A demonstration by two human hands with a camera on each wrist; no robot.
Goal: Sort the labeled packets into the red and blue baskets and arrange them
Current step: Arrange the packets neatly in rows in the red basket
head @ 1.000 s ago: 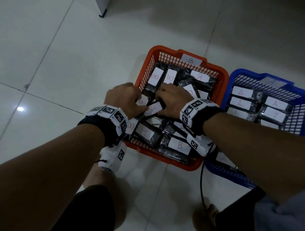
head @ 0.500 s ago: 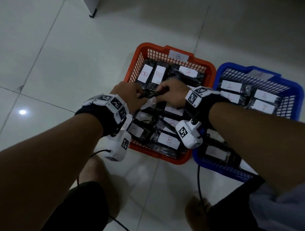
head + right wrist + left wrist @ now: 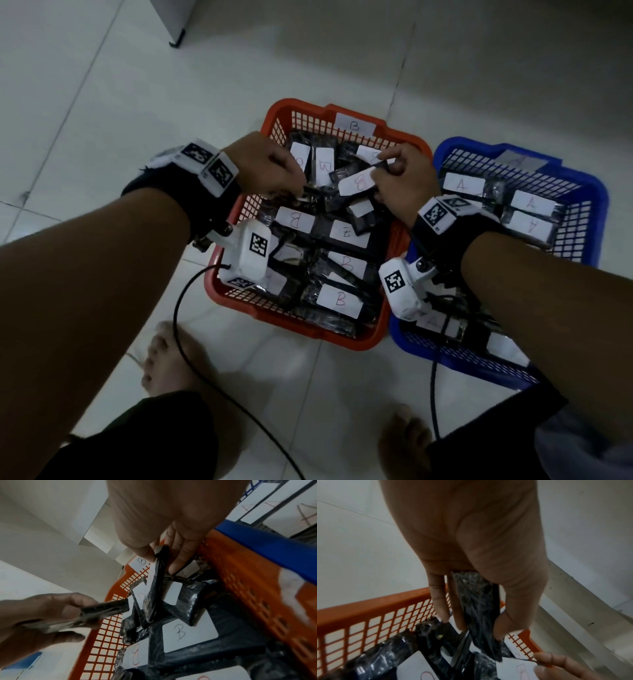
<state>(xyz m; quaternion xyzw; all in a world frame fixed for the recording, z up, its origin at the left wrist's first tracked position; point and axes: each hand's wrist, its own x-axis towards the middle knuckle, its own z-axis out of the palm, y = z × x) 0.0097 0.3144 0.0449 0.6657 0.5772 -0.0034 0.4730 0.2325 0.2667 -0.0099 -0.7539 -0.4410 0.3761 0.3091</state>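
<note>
While both hands work inside the red basket (image 3: 404, 144), a B packet (image 3: 356, 183) is pinched on edge by the right hand (image 3: 400, 185), presumably so it can be slotted upright among its neighbours. At 9 o'clock of it, a second dark packet (image 3: 477, 609) is pinched between thumb and fingers of the left hand (image 3: 263, 164), label hidden. Other B packets (image 3: 339, 299) lie flat below. At 3 o'clock, touching, the blue basket (image 3: 596, 192) holds A packets (image 3: 462, 185), apparently sorted.
</note>
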